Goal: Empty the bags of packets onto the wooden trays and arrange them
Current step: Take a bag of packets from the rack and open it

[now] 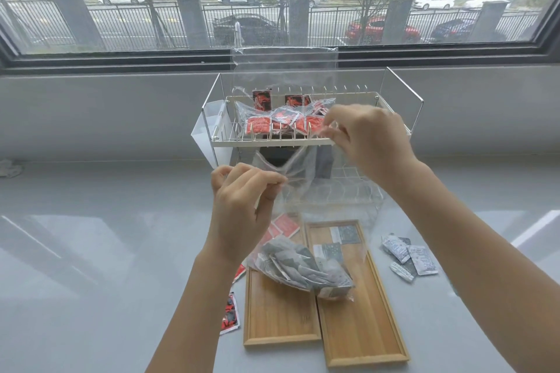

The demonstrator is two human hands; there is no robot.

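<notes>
Both hands hold up a clear plastic bag point(315, 200) by its top edge above two wooden trays. My left hand point(242, 209) pinches the left side of the bag's mouth and my right hand point(363, 142) pinches the right side, higher up. Grey packets point(303, 266) bunch at the bag's bottom, which hangs over the left tray point(278, 321). The right tray point(363, 330) carries two dark packets point(345, 235) at its far end. Red packets point(283, 225) lie at the left tray's far end, partly hidden by my left hand.
A white wire rack point(303, 141) stands behind the trays with another bag of red packets point(281, 121) on its upper shelf. Loose grey packets point(409, 257) lie on the table right of the trays, and a red-and-black packet point(230, 312) lies to the left. A window runs behind.
</notes>
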